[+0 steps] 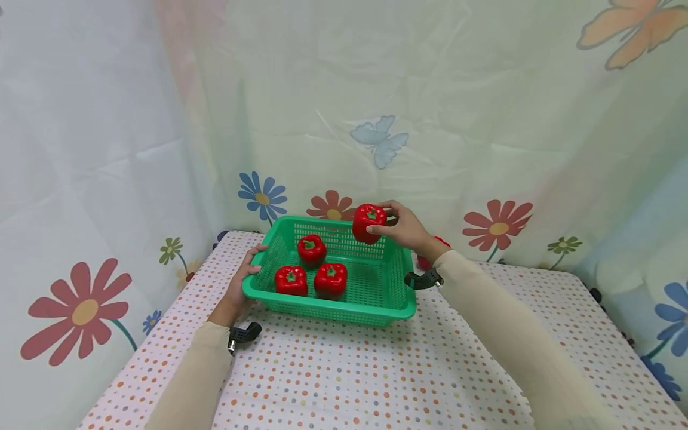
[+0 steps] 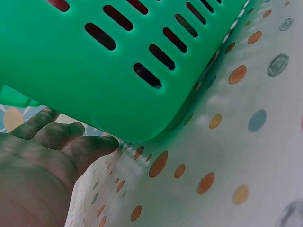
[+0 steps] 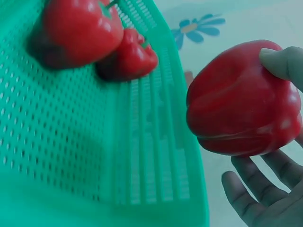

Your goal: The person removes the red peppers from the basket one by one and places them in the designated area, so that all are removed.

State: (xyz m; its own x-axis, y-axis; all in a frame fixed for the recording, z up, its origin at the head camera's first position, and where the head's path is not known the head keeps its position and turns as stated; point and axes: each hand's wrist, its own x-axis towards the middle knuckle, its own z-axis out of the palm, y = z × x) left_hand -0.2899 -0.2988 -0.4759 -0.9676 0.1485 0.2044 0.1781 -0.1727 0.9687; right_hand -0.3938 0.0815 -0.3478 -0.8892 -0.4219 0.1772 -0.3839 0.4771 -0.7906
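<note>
A green plastic basket (image 1: 344, 309) with slotted walls sits on the table, holding three red bell peppers: one at the back (image 1: 312, 250), one at front left (image 1: 291, 280) and one at front right (image 1: 330, 280). My right hand (image 1: 404, 228) holds another red bell pepper (image 1: 368, 223) above the basket's back right part, thumb on one side and fingers on the other. In the right wrist view this pepper (image 3: 241, 101) appears beside the basket rim. At the basket's left end, my left hand (image 1: 243, 279) grips the rim; its fingers (image 2: 90, 149) lie outside below it.
Behind the right wrist a red object (image 1: 424, 263) is mostly hidden, to the right of the basket. A dotted cloth (image 1: 344, 376) covers the table. A curtain (image 1: 301, 89) printed with flowers and butterflies hangs just past the table's back edge.
</note>
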